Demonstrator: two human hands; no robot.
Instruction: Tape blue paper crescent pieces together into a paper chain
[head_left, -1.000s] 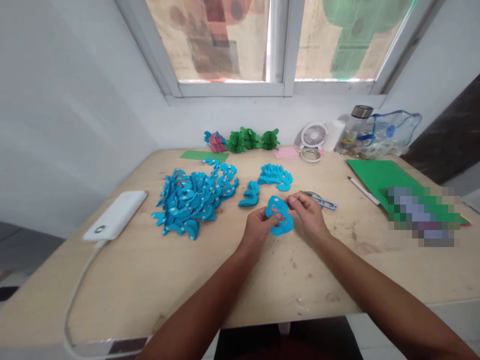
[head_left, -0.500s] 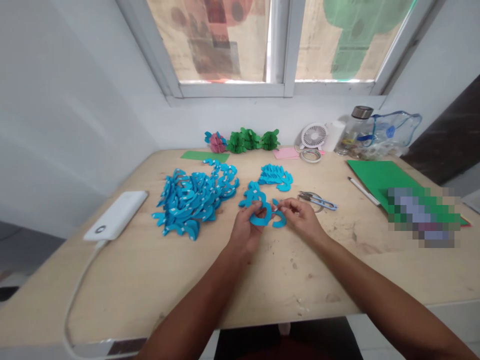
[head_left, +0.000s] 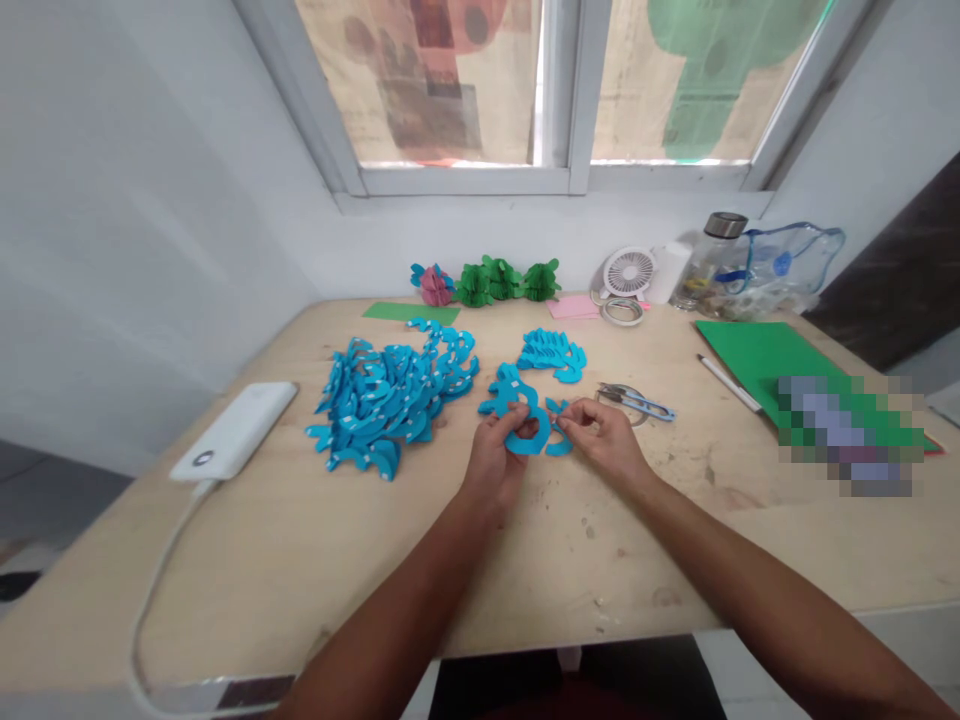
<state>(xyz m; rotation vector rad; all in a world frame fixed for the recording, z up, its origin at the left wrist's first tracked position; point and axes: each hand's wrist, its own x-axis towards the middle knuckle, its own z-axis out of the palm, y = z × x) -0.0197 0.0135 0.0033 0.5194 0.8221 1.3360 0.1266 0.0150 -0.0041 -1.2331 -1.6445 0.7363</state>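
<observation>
My left hand [head_left: 495,445] pinches a curved blue paper cutout [head_left: 534,438] between thumb and fingers, low over the table. Close to its right edge, my right hand [head_left: 598,432] is closed, thumb and fingertips pressed together at a second blue paper piece [head_left: 559,447]. Whether the right fingers grip that piece or a small bit at its edge is hard to make out. Just behind the left hand lie more blue cutouts [head_left: 501,385]. A large heap of blue cutouts with white tabs [head_left: 382,390] spreads to the left, and a neater row [head_left: 551,352] lies farther back.
Blue-handled thread snips [head_left: 641,402] lie right of my right hand. A white power bank [head_left: 234,430] with a cable is at the left. Paper figures [head_left: 499,280], a small fan [head_left: 628,272], a tape roll [head_left: 622,313] and a bottle [head_left: 709,260] line the back; green sheets [head_left: 757,350] lie right.
The cutout in my left hand has tilted and shifted slightly right, now overlapping the second piece. My right fingertips have come a little closer to it.
</observation>
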